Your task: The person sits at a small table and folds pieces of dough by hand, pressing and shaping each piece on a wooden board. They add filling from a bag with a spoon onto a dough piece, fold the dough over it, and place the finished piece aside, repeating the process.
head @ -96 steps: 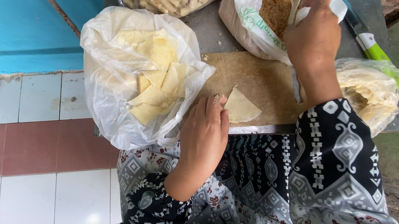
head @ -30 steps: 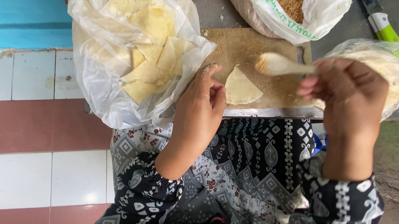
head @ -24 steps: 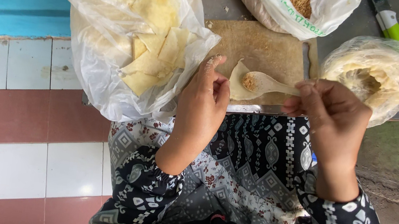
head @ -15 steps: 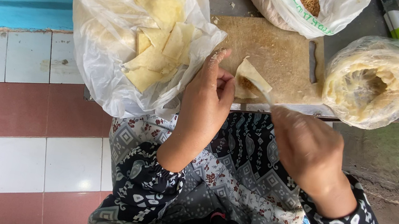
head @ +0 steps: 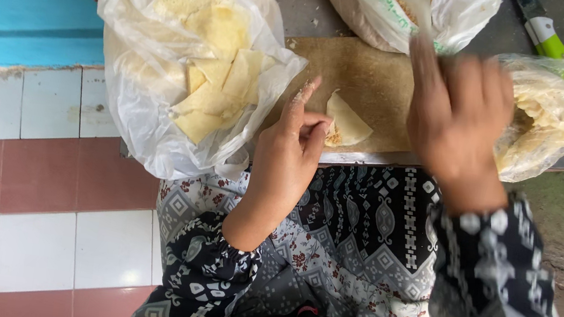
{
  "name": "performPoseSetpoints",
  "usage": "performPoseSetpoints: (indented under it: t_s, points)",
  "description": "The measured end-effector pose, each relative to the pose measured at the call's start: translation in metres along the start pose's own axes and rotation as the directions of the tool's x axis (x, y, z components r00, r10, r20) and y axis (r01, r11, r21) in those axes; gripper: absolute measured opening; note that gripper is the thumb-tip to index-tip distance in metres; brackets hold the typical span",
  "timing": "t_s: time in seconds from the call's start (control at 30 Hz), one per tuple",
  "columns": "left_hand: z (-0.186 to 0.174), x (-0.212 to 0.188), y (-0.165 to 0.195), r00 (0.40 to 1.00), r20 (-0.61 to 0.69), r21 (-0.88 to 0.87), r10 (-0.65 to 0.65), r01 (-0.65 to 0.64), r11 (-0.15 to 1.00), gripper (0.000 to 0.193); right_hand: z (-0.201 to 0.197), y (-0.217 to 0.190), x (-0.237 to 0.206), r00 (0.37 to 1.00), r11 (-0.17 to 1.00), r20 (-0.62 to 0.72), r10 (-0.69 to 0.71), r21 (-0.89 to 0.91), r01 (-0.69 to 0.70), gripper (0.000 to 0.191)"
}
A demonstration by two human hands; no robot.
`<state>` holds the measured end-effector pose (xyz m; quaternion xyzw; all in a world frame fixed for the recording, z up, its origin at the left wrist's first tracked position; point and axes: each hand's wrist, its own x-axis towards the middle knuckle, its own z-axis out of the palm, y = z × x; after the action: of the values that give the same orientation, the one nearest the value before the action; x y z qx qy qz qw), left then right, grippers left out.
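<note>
Head view: left hand (head: 289,156) pins thin pale triangular dough wrapper (head: 346,121) on brown wooden board (head: 372,83) at near bench edge; fingertips pinch folded corner over crumbly filling. Right hand (head: 458,116) blurred, raised right of wrapper, fingers curled; what grip holds, cannot tell.

Risks, judged: wrapper just beside board's near edge, a nudge could slide it onto patterned lap; loose pinch lets filling spill; clear plastic bag of pale wrapper sheets (head: 193,60) overhangs bench at left, could slump off.
</note>
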<state>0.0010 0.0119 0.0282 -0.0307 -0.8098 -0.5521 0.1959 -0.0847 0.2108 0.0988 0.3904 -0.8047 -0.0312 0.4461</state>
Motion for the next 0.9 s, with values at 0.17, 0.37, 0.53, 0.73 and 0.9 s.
performPoseSetpoints:
  t_s: [0.17, 0.37, 0.53, 0.73, 0.9]
  points:
    - [0.002, -0.003, 0.008, 0.999, -0.019, 0.140, 0.048, -0.045, 0.989, 0.056, 0.051, 0.025, 0.017, 0.967, 0.991, 0.215, 0.133, -0.061, -0.123, 0.006]
    - [0.002, -0.006, 0.008, 0.989, -0.010, 0.363, 0.145, -0.131, 0.923, 0.019, 0.074, 0.047, 0.000, 0.767, 0.908, 0.524, 0.370, -0.031, -0.417, 0.016]
    - [0.001, -0.005, 0.012, 0.990, -0.028, 0.348, 0.136, -0.118, 0.930, 0.016, 0.083, 0.054, -0.008, 0.937, 0.980, 0.284, 0.201, -0.061, -0.191, 0.034]
    - [0.001, -0.006, 0.014, 0.988, -0.020, 0.362, 0.150, -0.133, 0.923, 0.018, 0.084, 0.058, -0.021, 0.936, 0.972, 0.294, 0.192, -0.192, -0.139, 0.042]
    - [-0.003, -0.006, 0.013, 0.993, 0.014, 0.363, 0.121, -0.118, 0.924, 0.013, 0.076, 0.062, -0.016, 0.938, 0.953, 0.274, 0.212, -0.269, -0.137, 0.040]
